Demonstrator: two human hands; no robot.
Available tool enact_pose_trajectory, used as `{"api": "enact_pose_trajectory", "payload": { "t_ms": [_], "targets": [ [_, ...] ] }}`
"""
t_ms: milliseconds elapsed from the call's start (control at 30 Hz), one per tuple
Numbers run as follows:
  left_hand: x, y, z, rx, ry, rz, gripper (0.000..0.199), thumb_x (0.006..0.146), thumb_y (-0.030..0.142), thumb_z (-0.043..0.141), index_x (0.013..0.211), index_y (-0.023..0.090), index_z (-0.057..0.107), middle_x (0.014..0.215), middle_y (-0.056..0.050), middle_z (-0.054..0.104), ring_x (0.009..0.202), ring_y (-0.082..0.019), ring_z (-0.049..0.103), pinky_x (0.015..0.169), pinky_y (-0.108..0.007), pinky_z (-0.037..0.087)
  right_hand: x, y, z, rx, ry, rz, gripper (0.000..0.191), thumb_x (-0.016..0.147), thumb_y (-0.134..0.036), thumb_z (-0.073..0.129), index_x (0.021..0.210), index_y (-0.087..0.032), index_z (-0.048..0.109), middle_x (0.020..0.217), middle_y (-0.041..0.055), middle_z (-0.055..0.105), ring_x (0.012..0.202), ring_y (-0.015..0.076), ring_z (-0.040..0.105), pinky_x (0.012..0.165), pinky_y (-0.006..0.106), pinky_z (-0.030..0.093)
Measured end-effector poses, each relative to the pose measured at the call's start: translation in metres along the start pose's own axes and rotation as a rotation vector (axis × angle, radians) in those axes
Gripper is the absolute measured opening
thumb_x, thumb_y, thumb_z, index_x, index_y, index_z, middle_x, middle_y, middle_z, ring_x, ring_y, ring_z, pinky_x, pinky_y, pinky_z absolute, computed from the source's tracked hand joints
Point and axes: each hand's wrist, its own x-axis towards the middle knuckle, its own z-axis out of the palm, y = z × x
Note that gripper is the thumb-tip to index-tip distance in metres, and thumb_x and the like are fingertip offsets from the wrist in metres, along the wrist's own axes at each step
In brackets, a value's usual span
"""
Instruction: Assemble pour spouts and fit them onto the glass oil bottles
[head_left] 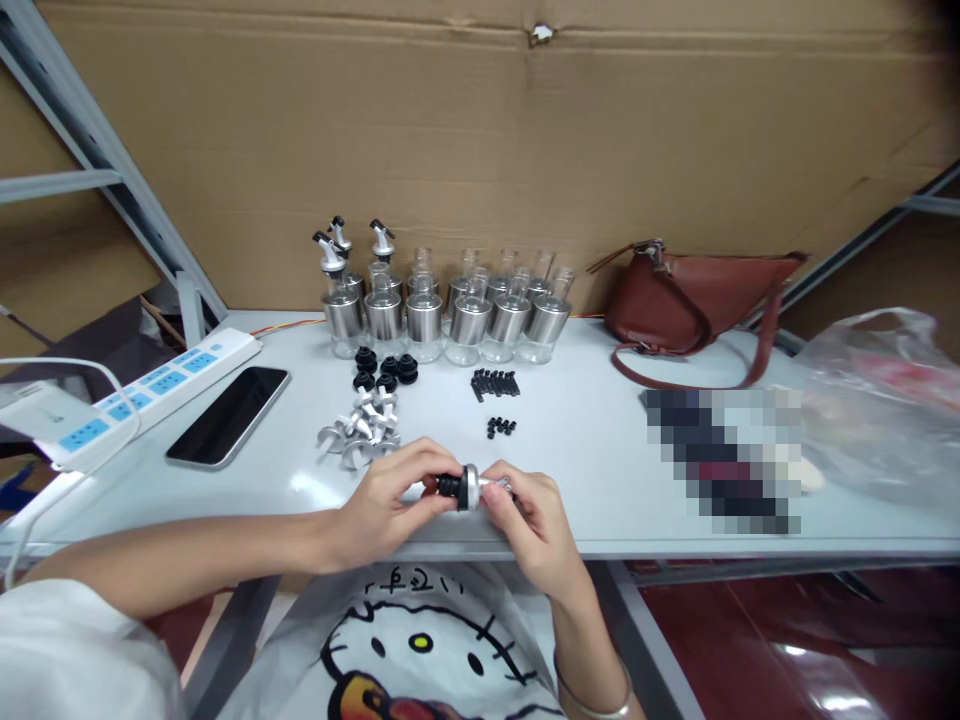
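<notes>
Between my hands, just above the table's front edge, is a bottle pourer (470, 488) lying sideways, its black ribbed stopper to the left and silver spout to the right. My left hand (401, 498) is closed on the black stopper end. The fingers of my right hand (531, 510) pinch the silver spout and partly hide it. Beyond my left hand lie a heap of silver spout pieces (361, 430) and a cluster of black ribbed stoppers (386, 370). Small black flip levers (495, 384) and tiny black caps (501, 428) sit farther right.
Glass bottles with metal sleeves (471, 322) stand in rows at the back; three at the left carry pourers. A phone (229, 417) and a power strip (161, 390) lie left. A brown handbag (694, 300) and plastic bag (885, 400) are right. Cardboard (450, 140) walls the back.
</notes>
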Motion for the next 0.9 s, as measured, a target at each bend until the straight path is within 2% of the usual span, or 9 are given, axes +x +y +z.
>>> {"api": "enact_pose_trajectory", "payload": {
  "t_ms": [167,333,433,500,600,667,700,767,900],
  "targets": [
    [0.004,-0.005,-0.01,0.236,-0.057,0.269,0.015,0.096,0.017,0.049,0.106,0.015,0.06,0.09,-0.009,0.066,0.078,-0.014,0.065,0.067,-0.023,0.057,-0.001,0.004,0.004,0.198,-0.091,0.197,0.042,0.095,-0.046,0.043,0.063,-0.02,0.045,0.049,-0.0082,0.028,0.044,0.0076,0.024,0.045,0.023,0.02],
    [0.005,-0.017,-0.014,0.236,-0.06,0.32,0.013,0.096,0.017,0.048,0.104,0.014,0.058,0.088,-0.01,0.066,0.078,-0.015,0.065,0.066,-0.024,0.057,0.001,0.003,0.004,0.183,-0.139,0.214,0.038,0.097,-0.044,0.043,0.067,-0.02,0.043,0.052,-0.0075,0.034,0.046,0.0076,0.029,0.047,0.022,0.024],
    [0.002,-0.016,-0.013,0.137,-0.037,0.215,0.01,0.093,0.017,0.054,0.101,0.015,0.058,0.084,-0.007,0.066,0.071,-0.014,0.062,0.059,-0.022,0.053,0.001,0.001,0.003,0.15,-0.168,0.14,0.029,0.098,-0.038,0.042,0.076,-0.02,0.047,0.054,-0.0076,0.038,0.047,0.0079,0.032,0.048,0.022,0.027],
    [0.0,-0.013,-0.012,0.031,-0.032,0.019,0.008,0.089,0.019,0.058,0.096,0.015,0.059,0.079,-0.005,0.064,0.064,-0.012,0.058,0.056,-0.02,0.049,0.002,0.0,0.003,0.071,-0.165,0.072,0.025,0.098,-0.035,0.042,0.08,-0.02,0.049,0.056,-0.0071,0.039,0.048,0.0085,0.034,0.05,0.022,0.029],
    [0.002,-0.008,-0.012,-0.196,-0.03,-0.366,0.015,0.083,0.027,0.064,0.089,0.014,0.058,0.074,-0.002,0.061,0.06,-0.01,0.055,0.056,-0.02,0.047,0.004,0.001,0.004,-0.107,-0.109,-0.043,0.023,0.098,-0.032,0.041,0.081,-0.02,0.052,0.062,-0.0036,0.048,0.054,0.0105,0.042,0.055,0.022,0.033],
    [0.006,-0.006,-0.013,-0.335,-0.046,-0.535,0.02,0.078,0.028,0.068,0.086,0.014,0.057,0.074,-0.001,0.061,0.063,-0.011,0.056,0.059,-0.021,0.048,0.006,0.001,0.006,-0.202,-0.065,-0.091,0.024,0.098,-0.031,0.041,0.083,-0.019,0.055,0.069,0.0001,0.056,0.06,0.0126,0.048,0.06,0.024,0.037],
    [0.008,-0.006,-0.013,-0.372,-0.059,-0.569,0.02,0.077,0.028,0.068,0.086,0.014,0.056,0.075,-0.001,0.061,0.065,-0.011,0.057,0.061,-0.022,0.048,0.006,0.001,0.007,-0.226,-0.049,-0.1,0.024,0.098,-0.031,0.04,0.084,-0.019,0.056,0.072,0.0016,0.059,0.063,0.0135,0.05,0.062,0.024,0.038],
    [0.01,-0.006,-0.015,-0.353,-0.084,-0.536,0.018,0.077,0.026,0.067,0.086,0.014,0.057,0.076,-0.001,0.061,0.066,-0.011,0.057,0.061,-0.022,0.047,0.005,0.001,0.008,-0.223,-0.032,-0.093,0.026,0.098,-0.032,0.039,0.085,-0.019,0.057,0.072,0.0021,0.06,0.064,0.0141,0.052,0.062,0.025,0.039],
    [0.007,-0.009,-0.017,-0.116,-0.159,-0.257,0.008,0.086,0.021,0.059,0.089,0.014,0.06,0.074,-0.001,0.061,0.061,-0.01,0.053,0.057,-0.021,0.044,0.001,-0.001,0.008,-0.054,-0.057,0.025,0.03,0.098,-0.037,0.041,0.077,-0.019,0.054,0.057,-0.0055,0.04,0.05,0.0096,0.036,0.052,0.023,0.03]
  ]
}}
